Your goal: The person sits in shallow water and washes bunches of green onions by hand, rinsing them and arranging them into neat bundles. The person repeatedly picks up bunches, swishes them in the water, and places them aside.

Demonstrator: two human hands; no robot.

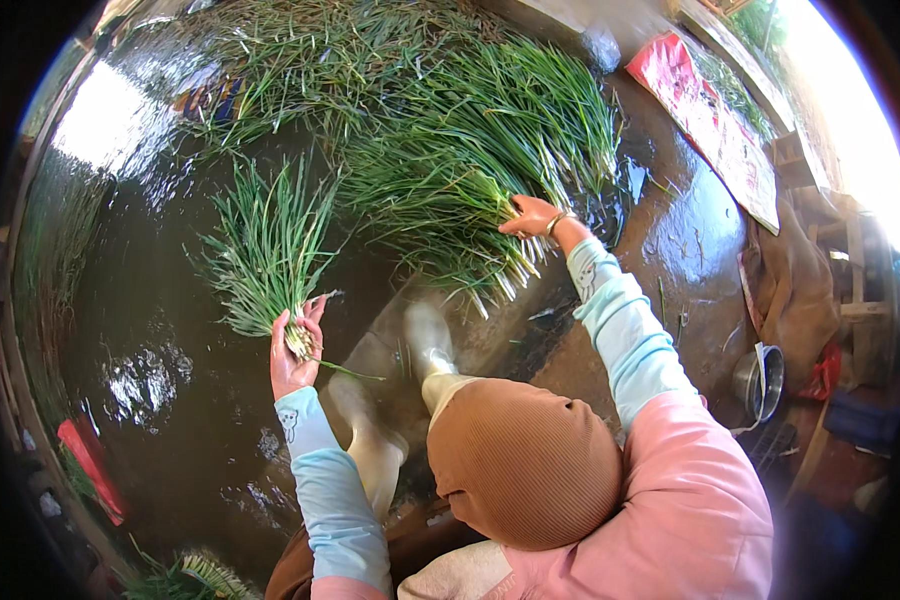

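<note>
My left hand (297, 346) is closed around the pale root ends of a bunch of long green leafy stalks (274, 255), which looks like scallions or garlic chives; its leaves fan upward over muddy water. To the right, my right hand (529, 217) is on the white stems of a large pile of the same greens (450, 180), with its fingers around some of them. The pile's white ends point toward me, at the lower right. Whether the stalks under my right hand are separate from the pile cannot be told.
Brown water (172, 300) surrounds my submerged boots (427, 341). More loose greens (330, 60) float at the back. A red and white plastic sack (709, 120) lies at the upper right, a metal pot (761, 382) at the right, and a red object (94, 469) at the lower left.
</note>
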